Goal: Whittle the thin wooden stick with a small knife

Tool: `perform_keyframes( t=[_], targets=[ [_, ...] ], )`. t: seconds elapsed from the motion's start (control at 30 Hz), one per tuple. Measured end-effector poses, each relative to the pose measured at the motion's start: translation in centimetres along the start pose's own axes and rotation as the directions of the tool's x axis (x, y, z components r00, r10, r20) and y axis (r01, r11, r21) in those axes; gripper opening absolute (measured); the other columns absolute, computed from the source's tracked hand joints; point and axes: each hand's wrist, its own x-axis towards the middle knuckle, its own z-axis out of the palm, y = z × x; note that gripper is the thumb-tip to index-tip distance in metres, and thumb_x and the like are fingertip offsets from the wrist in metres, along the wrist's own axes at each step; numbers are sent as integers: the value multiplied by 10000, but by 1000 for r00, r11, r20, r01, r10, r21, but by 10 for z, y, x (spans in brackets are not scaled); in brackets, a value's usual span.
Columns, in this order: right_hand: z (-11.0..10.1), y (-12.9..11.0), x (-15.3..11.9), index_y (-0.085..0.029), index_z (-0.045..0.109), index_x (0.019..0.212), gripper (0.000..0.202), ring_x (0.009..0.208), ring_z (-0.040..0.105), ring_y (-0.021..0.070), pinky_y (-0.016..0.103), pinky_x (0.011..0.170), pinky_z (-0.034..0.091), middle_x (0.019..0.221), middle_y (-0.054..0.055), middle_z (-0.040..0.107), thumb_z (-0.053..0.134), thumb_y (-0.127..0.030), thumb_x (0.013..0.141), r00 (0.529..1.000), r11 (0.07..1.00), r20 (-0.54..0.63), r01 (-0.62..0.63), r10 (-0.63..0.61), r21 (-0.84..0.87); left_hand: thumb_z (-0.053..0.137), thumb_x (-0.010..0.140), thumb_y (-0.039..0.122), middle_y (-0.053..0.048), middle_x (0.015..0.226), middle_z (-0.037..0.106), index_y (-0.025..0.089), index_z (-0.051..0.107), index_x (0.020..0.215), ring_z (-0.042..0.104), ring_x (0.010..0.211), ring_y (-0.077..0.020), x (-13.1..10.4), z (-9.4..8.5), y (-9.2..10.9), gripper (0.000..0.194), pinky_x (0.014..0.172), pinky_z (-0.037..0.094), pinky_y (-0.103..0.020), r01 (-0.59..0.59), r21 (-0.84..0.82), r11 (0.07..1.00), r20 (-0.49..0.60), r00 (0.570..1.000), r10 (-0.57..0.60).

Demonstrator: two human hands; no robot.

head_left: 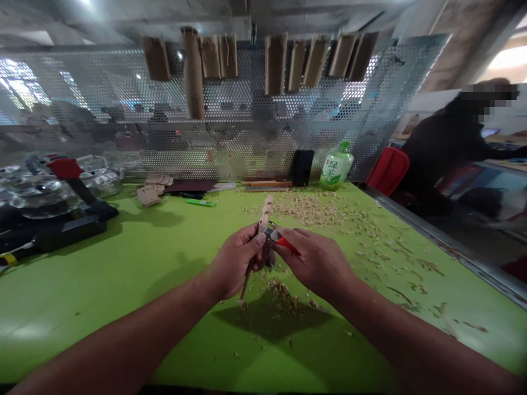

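My left hand (237,259) grips a slim pale wooden piece (265,211) that sticks up past my fingers, its lower end poking out below my palm. My right hand (317,260) holds a red-handled knife (282,240), its metal blade laid against the wood just above my left thumb. Both hands hover over the green table (123,263) near its middle. A small heap of wood shavings (284,291) lies right beneath them.
More shavings (313,208) are scattered to the back and right. A green drink bottle (336,167), a dark phone (302,167), pencils and a green lighter (200,202) line the perforated metal back wall. A black and red clamp tool (69,203) sits left. Another person (453,148) works at right.
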Motion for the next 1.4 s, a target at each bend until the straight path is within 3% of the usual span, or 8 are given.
perform_keyframes(
  t=[0.33,0.73,1.03,1.4],
  targets=[
    [1,-2,-1,-217,614,1222,370,734,631,180,286,600,415,933,63,714,429,-376,944,1000,1000,-13,7,-7,17,553,881,384,61,559,465,166,581,860,281,430,-43,-2,3,3,221,413,206,-180,-72,259,963,-115,988,104],
    [3,-9,-5,-228,611,1222,363,753,634,191,289,590,403,979,62,715,427,-378,947,999,1000,-49,-19,18,-19,520,901,370,81,506,315,172,639,976,250,444,-69,-5,9,1,242,468,288,-212,-113,369,923,-186,963,193],
    [6,-12,-4,-232,612,1213,343,822,650,206,301,643,445,1040,69,714,441,-359,944,997,998,-66,-43,46,52,512,906,423,77,514,305,187,608,935,272,454,-80,-5,9,-3,257,484,309,-220,-124,356,926,-213,954,209],
    [7,-14,-3,-226,600,1223,352,815,628,213,309,639,429,990,69,706,416,-334,944,996,998,-81,-30,35,58,517,903,407,53,530,397,181,619,868,339,470,-81,-5,12,3,251,466,291,-220,-147,492,858,-254,918,303]
  ],
)
